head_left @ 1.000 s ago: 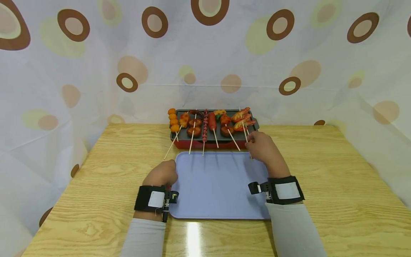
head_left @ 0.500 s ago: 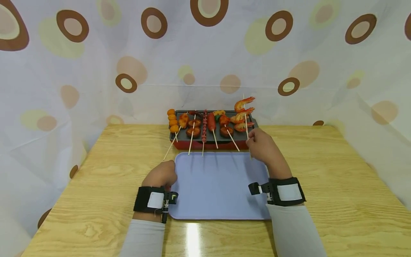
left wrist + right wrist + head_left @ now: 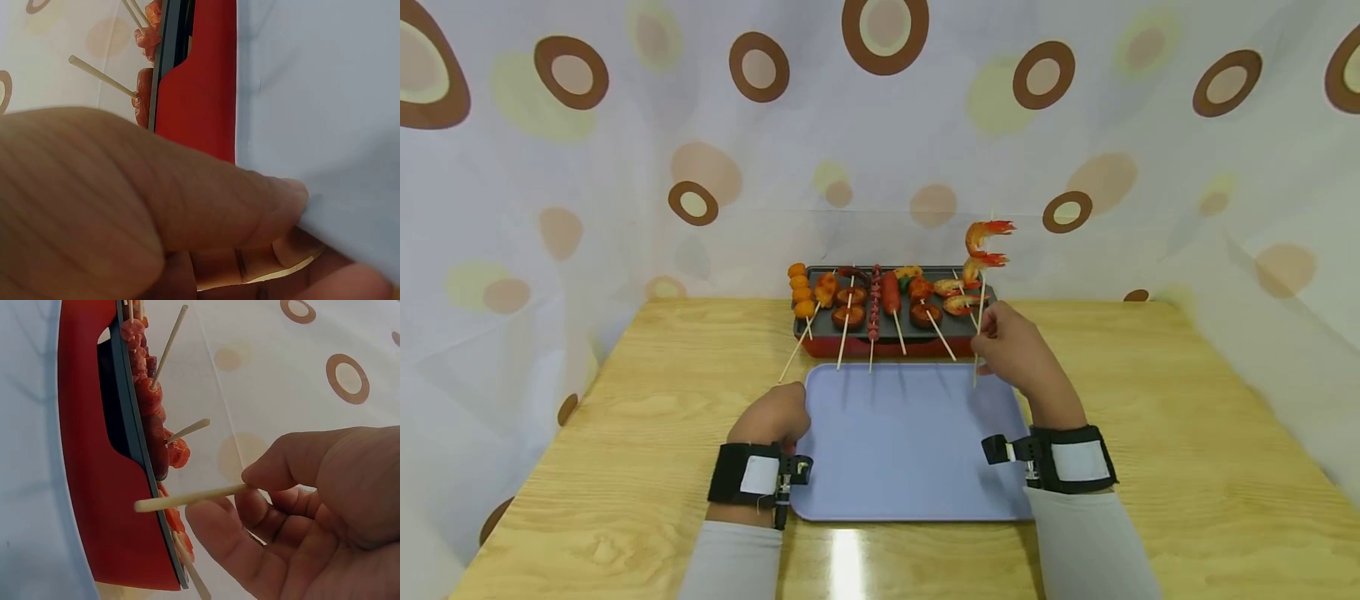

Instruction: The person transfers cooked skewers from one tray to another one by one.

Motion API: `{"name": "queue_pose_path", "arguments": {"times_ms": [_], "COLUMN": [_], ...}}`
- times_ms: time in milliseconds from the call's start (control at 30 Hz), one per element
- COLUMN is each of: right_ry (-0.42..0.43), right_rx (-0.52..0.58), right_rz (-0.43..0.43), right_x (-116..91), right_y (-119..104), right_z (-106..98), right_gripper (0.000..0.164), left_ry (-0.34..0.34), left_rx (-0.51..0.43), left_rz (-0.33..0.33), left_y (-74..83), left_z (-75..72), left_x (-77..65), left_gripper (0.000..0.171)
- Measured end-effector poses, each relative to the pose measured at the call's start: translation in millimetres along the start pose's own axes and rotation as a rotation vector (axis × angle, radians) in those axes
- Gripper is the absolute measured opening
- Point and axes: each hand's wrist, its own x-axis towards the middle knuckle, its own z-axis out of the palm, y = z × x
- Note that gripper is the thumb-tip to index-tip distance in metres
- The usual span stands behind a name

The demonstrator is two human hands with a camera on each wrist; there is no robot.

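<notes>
My right hand [image 3: 1018, 350] pinches the wooden stick [image 3: 181, 499] of a shrimp skewer [image 3: 981, 242] between thumb and fingers. The skewer is tilted up, its orange shrimp raised over the right end of the red tabletop grill [image 3: 842, 345]. Another shrimp skewer [image 3: 958, 306] lies on the grill just beneath. At the left edge of a pale blue tray [image 3: 910, 442], my left hand [image 3: 771, 417] grips the rim, thumb [image 3: 262, 203] on top and fingers curled underneath.
Other skewers lie along the black grill plate: orange balls [image 3: 801, 292], mushroom slices [image 3: 848, 317], small pink pieces [image 3: 874, 304] and a sausage [image 3: 891, 293]. Their sticks jut over the grill's front toward the tray. A patterned cloth [image 3: 880, 150] hangs behind the wooden table [image 3: 1150, 417].
The shrimp skewer in my right hand has risen off the grill and tilted upright, exposing the other shrimp skewer below. My left hand keeps its grip on the tray.
</notes>
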Motion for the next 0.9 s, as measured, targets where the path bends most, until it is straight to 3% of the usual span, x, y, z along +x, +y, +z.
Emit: {"name": "queue_pose_path", "arguments": {"times_ms": [300,633,900], "right_ry": [0.068,0.178,0.244], "right_rx": [0.001,-0.041,-0.121], "right_rz": [-0.077,-0.02,-0.069], "right_x": [-8.8,-13.0,-23.4], "right_y": [-4.5,-7.8,-8.6], "right_z": [-4.4,-4.1,-7.0], "right_gripper": [0.017,0.017,0.014], "left_ry": [0.009,0.01,0.006], "left_rx": [-0.006,0.001,0.004], "left_rz": [0.016,0.013,0.022], "left_y": [0.1,-1.4,-2.1], "left_z": [0.4,1.1,1.1], "left_x": [-3.3,-3.0,-1.2], "left_gripper": [0.012,0.012,0.017]}}
